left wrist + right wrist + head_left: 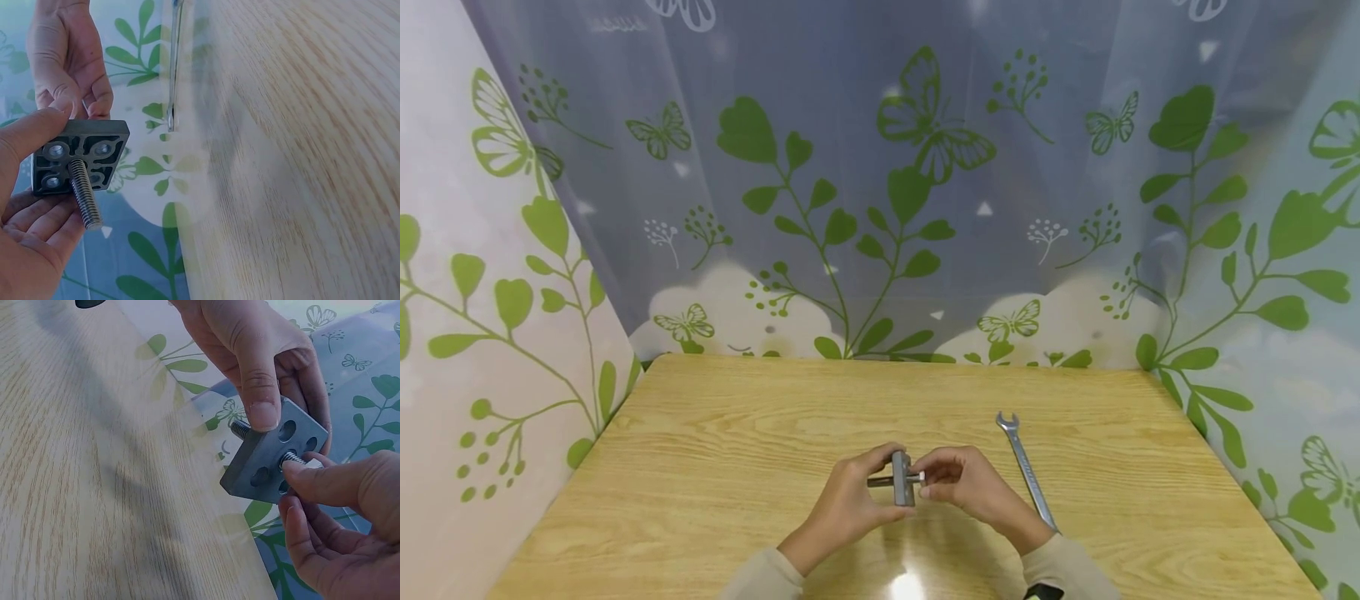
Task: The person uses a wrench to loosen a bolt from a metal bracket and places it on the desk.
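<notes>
Plate (pixel 900 483): was dull grey.
Bolt (pixel 84 195): was silver, finely ridged.
Wrench (pixel 1031 475), three o'clock from the plate: was silver.
Tabletop (pixel 737 417): was pale yellow with brownish wood grain.
Sleeves (pixel 1066 568), four and eight o'clock: were beige.
Backdrop (pixel 850 50), twelve o'clock: was grey-blue, patterned with green leaves, butterflies and white triangles.
Left panel (pixel 445 167), ten o'clock: was pinkish white, printed with green leaves.
Right panel (pixel 1300 375), two o'clock: was pale blue, likewise leafy green.

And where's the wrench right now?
In the head view, the wrench lies on the table, just to the right of the right hand.
</notes>
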`<state>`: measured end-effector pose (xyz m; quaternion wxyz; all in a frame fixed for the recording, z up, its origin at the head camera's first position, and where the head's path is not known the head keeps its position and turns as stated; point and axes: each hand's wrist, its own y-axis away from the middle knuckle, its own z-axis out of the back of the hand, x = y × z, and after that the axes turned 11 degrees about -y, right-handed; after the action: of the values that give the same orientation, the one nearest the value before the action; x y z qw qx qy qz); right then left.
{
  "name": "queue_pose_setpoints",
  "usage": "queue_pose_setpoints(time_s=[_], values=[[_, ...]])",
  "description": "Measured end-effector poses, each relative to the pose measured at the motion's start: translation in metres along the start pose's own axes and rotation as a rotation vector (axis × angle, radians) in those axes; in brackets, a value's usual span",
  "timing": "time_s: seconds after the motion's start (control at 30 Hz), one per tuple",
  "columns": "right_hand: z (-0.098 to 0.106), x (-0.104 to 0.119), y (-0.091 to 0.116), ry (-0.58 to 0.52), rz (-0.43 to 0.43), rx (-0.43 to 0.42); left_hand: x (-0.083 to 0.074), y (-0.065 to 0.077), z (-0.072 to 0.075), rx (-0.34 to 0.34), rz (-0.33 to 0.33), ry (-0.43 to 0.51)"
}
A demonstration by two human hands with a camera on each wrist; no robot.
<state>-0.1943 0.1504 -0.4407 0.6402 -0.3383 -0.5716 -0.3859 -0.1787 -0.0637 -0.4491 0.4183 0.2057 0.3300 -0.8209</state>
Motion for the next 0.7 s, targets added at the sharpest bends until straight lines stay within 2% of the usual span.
queue_pose_setpoints(time_s=[0.1, 0.2, 0.47, 0.57, 0.7], values=[[0.0009, 0.0000, 0.0001, 0.024, -0.007, 0.025, 0.0000, 0.0002, 0.0001, 0.007, 0.011, 0.016], [0.0020, -0.0002, 0.0002, 0.026, -0.051, 0.056, 0.0010, 0.0004, -0.0001, 0.005, 0.003, 0.029], [-0.0023, 0.0001, -0.0013, -0.083, -0.204, 0.062, 0.0011, -0.0003, -0.0015, -0.009, -0.020, 0.005], [-0.0041, 0.0019, -0.0013, -0.078, -0.218, 0.040, 0.0012, -0.0001, -0.0019, -0.008, -0.023, 0.009], [-0.0035, 0.0043, -0.0009, -0.054, -0.193, 0.014, 0.0015, 0.0008, -0.0018, 0.004, -0.013, 0.015]])
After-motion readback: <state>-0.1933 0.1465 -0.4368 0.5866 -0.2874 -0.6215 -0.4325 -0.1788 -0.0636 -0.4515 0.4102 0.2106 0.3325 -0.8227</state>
